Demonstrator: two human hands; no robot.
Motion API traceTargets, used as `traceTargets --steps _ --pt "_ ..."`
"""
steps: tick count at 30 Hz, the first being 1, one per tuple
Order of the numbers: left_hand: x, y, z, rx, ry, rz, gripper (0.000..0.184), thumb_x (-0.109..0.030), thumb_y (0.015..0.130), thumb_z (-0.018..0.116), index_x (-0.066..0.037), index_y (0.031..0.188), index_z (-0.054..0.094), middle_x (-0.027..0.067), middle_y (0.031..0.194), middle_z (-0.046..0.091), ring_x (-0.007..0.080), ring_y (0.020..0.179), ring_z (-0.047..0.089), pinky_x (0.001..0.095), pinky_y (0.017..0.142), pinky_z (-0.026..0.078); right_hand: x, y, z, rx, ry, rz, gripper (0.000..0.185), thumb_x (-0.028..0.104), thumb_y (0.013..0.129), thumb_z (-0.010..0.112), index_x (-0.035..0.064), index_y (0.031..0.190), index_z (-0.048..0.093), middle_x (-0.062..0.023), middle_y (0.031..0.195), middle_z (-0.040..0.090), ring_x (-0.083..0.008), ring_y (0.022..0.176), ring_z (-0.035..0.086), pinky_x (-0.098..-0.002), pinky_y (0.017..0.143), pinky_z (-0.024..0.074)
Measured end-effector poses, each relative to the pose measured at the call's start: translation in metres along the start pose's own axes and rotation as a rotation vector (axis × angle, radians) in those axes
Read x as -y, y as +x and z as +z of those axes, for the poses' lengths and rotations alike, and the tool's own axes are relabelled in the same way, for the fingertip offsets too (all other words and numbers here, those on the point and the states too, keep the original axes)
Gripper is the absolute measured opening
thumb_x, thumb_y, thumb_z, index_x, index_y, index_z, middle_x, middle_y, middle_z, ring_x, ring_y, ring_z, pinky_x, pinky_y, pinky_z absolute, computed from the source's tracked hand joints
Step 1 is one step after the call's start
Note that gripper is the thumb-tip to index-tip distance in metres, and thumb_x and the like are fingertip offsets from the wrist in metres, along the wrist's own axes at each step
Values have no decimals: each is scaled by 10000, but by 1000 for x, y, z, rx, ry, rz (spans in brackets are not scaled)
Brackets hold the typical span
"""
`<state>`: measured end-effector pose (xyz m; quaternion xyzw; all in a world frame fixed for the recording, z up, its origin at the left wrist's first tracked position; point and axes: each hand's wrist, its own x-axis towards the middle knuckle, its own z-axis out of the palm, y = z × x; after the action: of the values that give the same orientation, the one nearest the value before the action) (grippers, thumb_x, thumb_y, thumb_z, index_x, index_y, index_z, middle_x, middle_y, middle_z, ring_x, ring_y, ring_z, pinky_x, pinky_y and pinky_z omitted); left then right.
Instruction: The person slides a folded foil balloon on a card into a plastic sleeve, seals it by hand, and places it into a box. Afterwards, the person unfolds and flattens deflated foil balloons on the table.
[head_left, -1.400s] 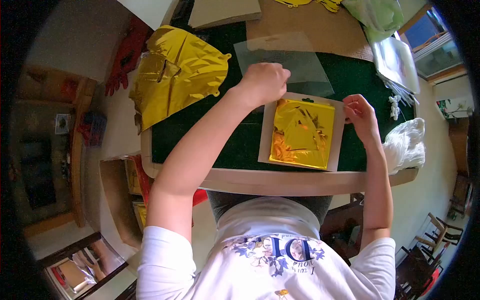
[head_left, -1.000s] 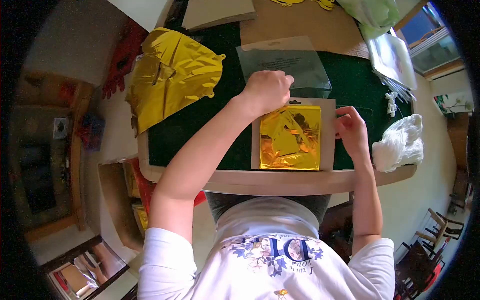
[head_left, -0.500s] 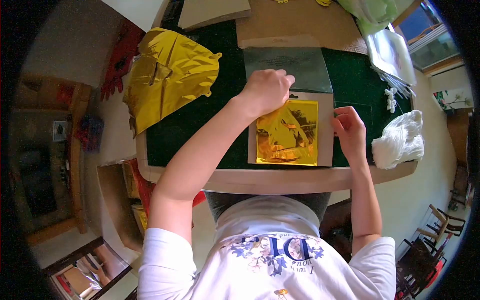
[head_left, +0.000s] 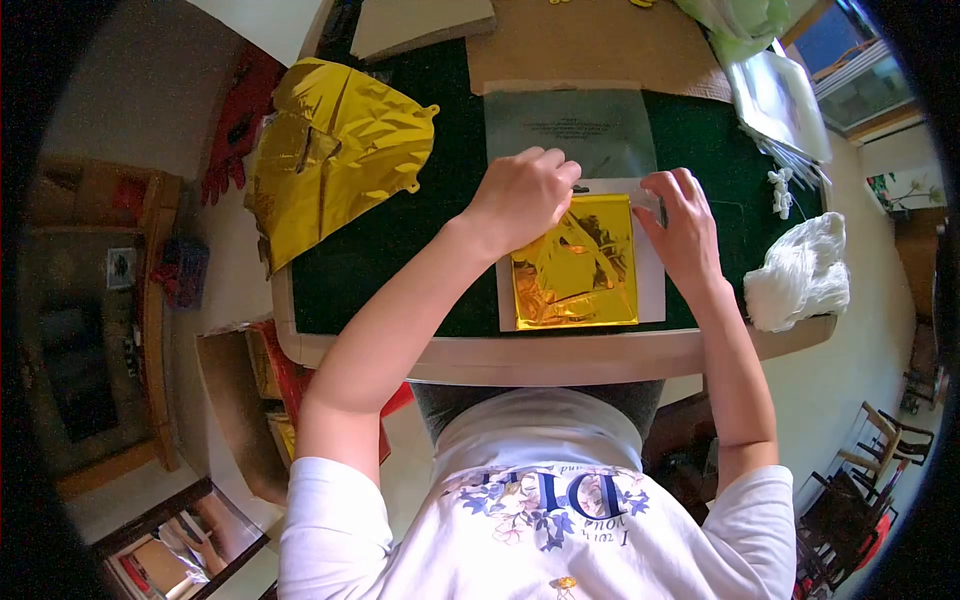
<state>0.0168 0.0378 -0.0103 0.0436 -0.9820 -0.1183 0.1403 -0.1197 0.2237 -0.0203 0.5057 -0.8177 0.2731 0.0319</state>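
Note:
A folded gold foil piece (head_left: 575, 270) lies on a pale card (head_left: 650, 290) with a dark hang slot, near the table's front edge. Above the card extends a clear plastic sleeve (head_left: 570, 125) with small print. My left hand (head_left: 525, 198) is closed at the card's upper left, over the sleeve's lower part; what its fingers pinch is hidden. At the card's upper right corner is my right hand (head_left: 680, 220), its thumb apart from its bent fingers, with nothing visible held between them.
Left on the green table top (head_left: 400, 270) lies a large gold foil sheet (head_left: 345, 150). Behind are a stack of cards (head_left: 420, 25) and brown cardboard (head_left: 600, 45). Clear plastic bags (head_left: 780, 105), a white string bundle (head_left: 800, 275) and a green bag (head_left: 740, 25) are at the right.
My right hand has moved up along the card's right edge, and its thumb and fingers have parted. Earlier, the card and sleeve shifted left and came into line. My left hand stays closed.

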Motion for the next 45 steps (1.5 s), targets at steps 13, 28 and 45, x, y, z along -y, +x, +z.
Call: traceTargets --steps 13,28,45 --pt "13 -30 -1 -129 18 -54 87 -100 795 663 -68 791 582 66 785 572 233 777 608 348 640 528 19 -11 2 143 -10 -221 206 125 824 661 90 1026 648 -75 903 561 -255 893 559 -388 763 435" --pt "5 -45 13 -234 103 0 131 -82 780 688 -59 776 559 63 774 548 225 755 587 331 637 526 -8 5 12 52 -113 -93 171 19 817 616 48 981 578 -102 929 539 -289 924 552 -407 810 458" --pt "5 -41 11 -263 -3 -72 125 -47 760 682 -64 779 560 61 771 565 233 744 598 342 630 530 54 -46 -11 193 89 -281 388 118 832 657 66 1212 598 -177 1322 514 -343 1221 499 -488 1041 388"
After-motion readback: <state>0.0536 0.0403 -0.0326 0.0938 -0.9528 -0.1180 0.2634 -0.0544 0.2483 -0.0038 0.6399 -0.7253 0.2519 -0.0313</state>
